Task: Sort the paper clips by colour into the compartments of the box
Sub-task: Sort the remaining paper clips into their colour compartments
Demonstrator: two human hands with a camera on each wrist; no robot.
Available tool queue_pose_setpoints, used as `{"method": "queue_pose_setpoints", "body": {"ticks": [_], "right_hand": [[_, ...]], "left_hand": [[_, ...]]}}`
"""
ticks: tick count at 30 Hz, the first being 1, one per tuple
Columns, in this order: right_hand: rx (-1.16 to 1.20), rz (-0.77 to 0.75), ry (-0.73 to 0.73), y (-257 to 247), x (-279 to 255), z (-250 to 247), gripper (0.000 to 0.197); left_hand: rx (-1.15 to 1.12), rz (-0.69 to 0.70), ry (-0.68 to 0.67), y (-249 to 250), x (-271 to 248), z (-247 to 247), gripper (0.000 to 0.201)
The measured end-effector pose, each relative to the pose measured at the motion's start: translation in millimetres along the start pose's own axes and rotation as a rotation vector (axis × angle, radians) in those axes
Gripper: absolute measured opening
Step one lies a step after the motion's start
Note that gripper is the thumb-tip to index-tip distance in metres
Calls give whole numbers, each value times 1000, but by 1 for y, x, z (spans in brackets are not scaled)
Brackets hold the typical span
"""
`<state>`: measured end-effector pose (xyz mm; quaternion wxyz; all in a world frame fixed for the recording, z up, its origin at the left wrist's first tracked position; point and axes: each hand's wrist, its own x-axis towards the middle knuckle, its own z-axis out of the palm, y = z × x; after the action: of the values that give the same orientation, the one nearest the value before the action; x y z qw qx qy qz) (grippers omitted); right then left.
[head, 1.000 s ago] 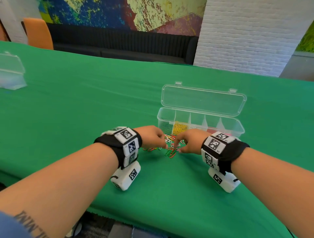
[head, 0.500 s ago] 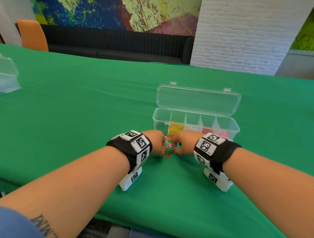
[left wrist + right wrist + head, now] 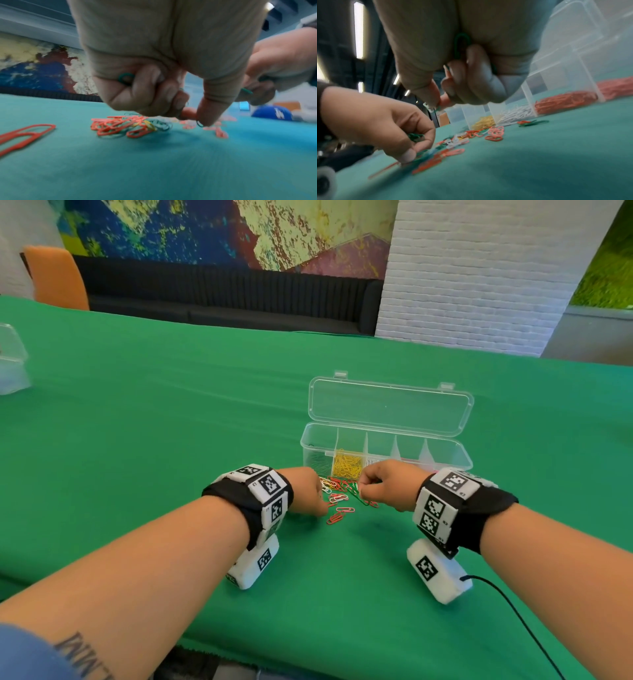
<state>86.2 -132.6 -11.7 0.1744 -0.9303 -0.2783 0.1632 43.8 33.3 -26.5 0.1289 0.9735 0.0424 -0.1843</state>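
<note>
Loads of open green table (image 3: 171,422) on every side, near edge well back from the action. The clear box (image 3: 445,455) sits lid-up just behind the pile, so it's a short hop. Looks well along: yellow, white and red compartments already hold clips. Left to do is the loose pile of paper clips (image 3: 337,498), mostly red, green and white. Left hand (image 3: 305,491) is curled on green clips, thumb down on the pile. Right hand (image 3: 387,484) also grips green ones.
</note>
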Motion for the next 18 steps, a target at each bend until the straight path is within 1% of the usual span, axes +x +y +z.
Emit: {"method": "queue_pose_setpoints", "body": {"ticks": [2,5,7,8,10,11,13,15,18], "right_hand": [[94,62,-25,-1,0,-2,19],[275,135,-71,-5,8,-8,15],[370,167,-76,-11,14,-15,13],[414,182,-74,-14,17,-20,17],[467,216,-50,-19,23,-27,28],[473,232,-35,-21,26,-30,31],[484,264,-1,-24,32,-34,32],[478,296,43,-29,39,-38,33],[366,310,69,-40,51,-43,33]], "left_hand": [[-144,-61,22,-4,-2,-6,15],[-598,-155,-21,-9,-5,-14,15],[-792,-169,-32,-12,-6,-22,17],[-855,-167,-27,-13,-6,-25,18],[-929,-165,-6,-14,-5,-33,21],[-952,-166,14,-15,-4,-36,23],[-986,-169,59,-15,1,-42,24],[-1021,-181,97,-13,6,-48,21],[-1055,-196,83,-10,15,-60,18]]}}
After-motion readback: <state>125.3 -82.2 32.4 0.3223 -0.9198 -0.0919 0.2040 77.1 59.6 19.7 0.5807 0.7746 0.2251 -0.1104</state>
